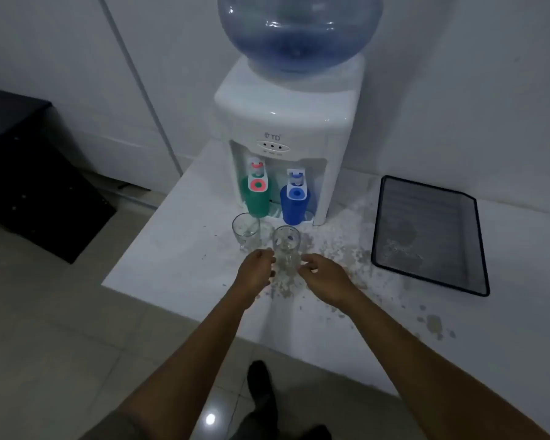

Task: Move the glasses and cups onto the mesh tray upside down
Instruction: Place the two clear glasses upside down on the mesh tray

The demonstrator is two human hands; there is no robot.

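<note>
Two clear glasses stand upright on the white counter: one (246,229) further back on the left, one (287,246) nearer me. My left hand (256,268) and my right hand (326,279) flank the near glass with fingers curled and apart; whether they touch it I cannot tell. A green cup (257,198) stands under the red tap and a blue cup (294,204) under the blue tap of the dispenser. The black mesh tray (432,274) lies to the right with nothing on it.
A white water dispenser (283,122) with a blue bottle (299,30) stands at the back of the speckled counter (178,249). The counter's front edge runs diagonally below my arms. A dark cabinet (29,173) stands at left; my shoe (261,385) shows on the tiled floor.
</note>
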